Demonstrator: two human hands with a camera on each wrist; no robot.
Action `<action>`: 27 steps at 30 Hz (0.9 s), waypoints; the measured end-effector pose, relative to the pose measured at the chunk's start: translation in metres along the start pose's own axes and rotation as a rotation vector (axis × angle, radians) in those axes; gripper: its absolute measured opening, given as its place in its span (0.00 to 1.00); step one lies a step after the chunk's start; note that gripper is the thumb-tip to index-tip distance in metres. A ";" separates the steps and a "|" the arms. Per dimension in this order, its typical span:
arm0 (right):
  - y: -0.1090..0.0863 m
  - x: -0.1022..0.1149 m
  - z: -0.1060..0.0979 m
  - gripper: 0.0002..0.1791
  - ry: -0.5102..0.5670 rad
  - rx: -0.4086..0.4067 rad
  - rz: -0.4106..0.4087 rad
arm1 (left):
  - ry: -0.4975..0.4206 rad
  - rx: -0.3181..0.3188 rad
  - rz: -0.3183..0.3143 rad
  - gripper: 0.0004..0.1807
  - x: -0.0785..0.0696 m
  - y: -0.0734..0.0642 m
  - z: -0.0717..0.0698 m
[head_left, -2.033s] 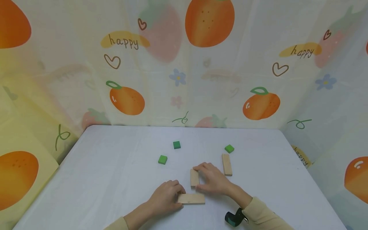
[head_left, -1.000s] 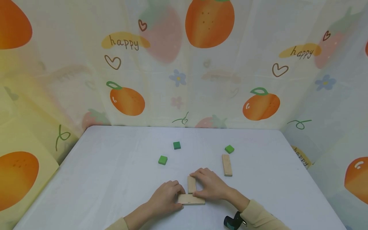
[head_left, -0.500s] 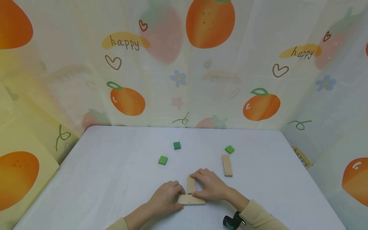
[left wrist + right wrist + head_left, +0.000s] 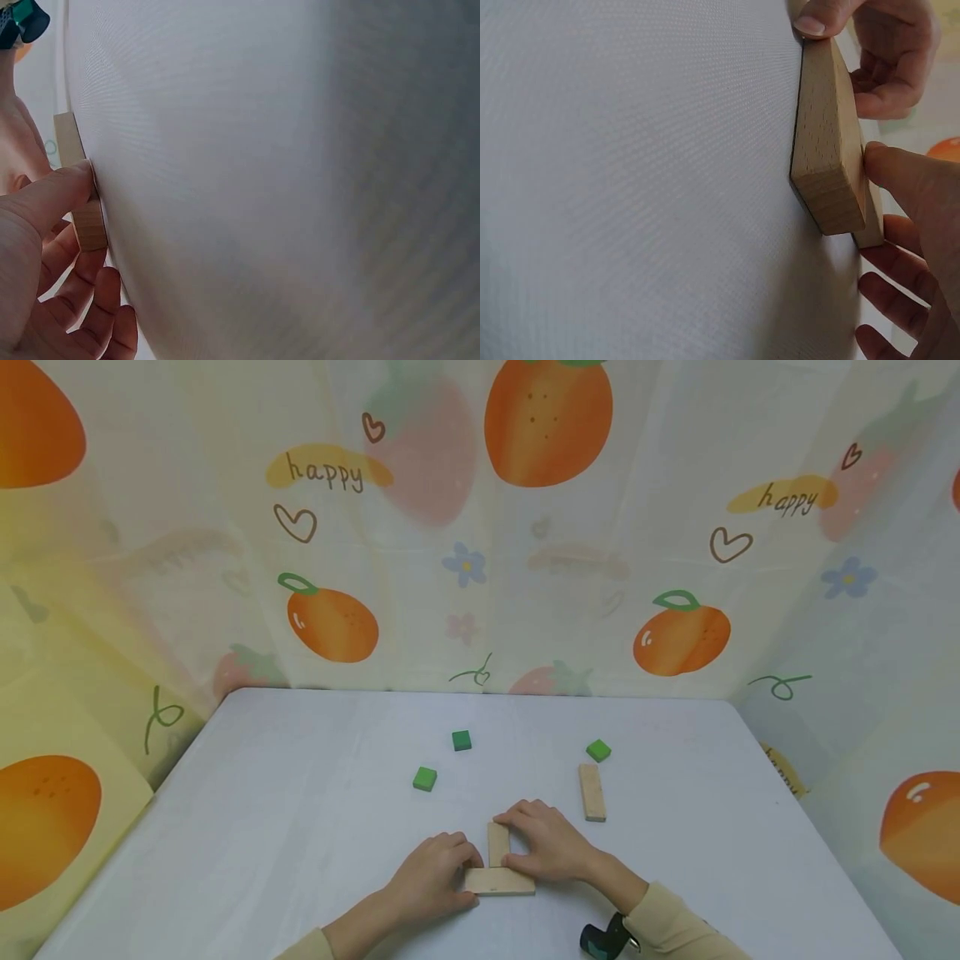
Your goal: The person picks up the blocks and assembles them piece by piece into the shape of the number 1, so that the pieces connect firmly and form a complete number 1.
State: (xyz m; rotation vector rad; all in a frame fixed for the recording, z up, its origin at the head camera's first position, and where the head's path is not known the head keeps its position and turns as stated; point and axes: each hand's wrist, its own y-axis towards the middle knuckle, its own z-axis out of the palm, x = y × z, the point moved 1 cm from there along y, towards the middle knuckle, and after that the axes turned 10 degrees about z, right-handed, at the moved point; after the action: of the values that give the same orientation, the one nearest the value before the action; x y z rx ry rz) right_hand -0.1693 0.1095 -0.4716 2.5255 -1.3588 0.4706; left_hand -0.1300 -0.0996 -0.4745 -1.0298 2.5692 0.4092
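Observation:
A plain wooden block lies crosswise near the front of the table. My left hand grips its left end, thumb on the near side and fingers behind, as the left wrist view shows on the same block. A second wooden block stands lengthwise behind it, its near end against the first block's far side, forming an upside-down T. My right hand holds this second block from the right, index fingertip at its far end and thumb near the joint. In the right wrist view the second block is mostly hidden.
A third wooden block lies to the right, with a green cube just behind it. Two more green pieces, a dark green block and a light green block, lie further left. A black device is by the right sleeve.
My right hand has drawn the second block nearer and slightly left until it meets the crosswise block. In the last half second it has barely shifted. My left hand has stayed in place.

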 end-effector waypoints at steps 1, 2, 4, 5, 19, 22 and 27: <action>0.000 0.000 0.000 0.26 0.000 -0.001 0.001 | -0.001 0.001 -0.001 0.16 0.000 0.000 0.000; 0.000 0.000 0.000 0.26 0.000 -0.001 0.003 | -0.003 0.005 -0.005 0.16 0.000 0.000 0.000; 0.000 0.000 0.001 0.26 0.002 0.002 0.008 | -0.006 0.008 -0.008 0.16 0.000 0.000 0.000; 0.000 0.000 0.001 0.26 0.002 0.005 0.011 | -0.007 0.011 -0.011 0.16 0.000 0.001 0.000; -0.003 -0.009 -0.004 0.27 0.056 -0.027 -0.014 | -0.005 0.002 -0.006 0.16 0.000 -0.001 0.000; -0.005 -0.016 -0.008 0.26 0.109 -0.072 -0.035 | -0.002 0.003 -0.008 0.16 -0.001 -0.001 -0.001; -0.009 -0.030 -0.019 0.26 0.182 -0.141 0.001 | -0.007 0.008 -0.014 0.16 -0.001 0.000 -0.001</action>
State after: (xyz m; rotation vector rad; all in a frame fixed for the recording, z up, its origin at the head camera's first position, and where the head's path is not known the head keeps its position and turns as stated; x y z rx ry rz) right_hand -0.1799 0.1440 -0.4665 2.3076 -1.2796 0.5692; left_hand -0.1290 -0.0992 -0.4735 -1.0414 2.5535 0.3974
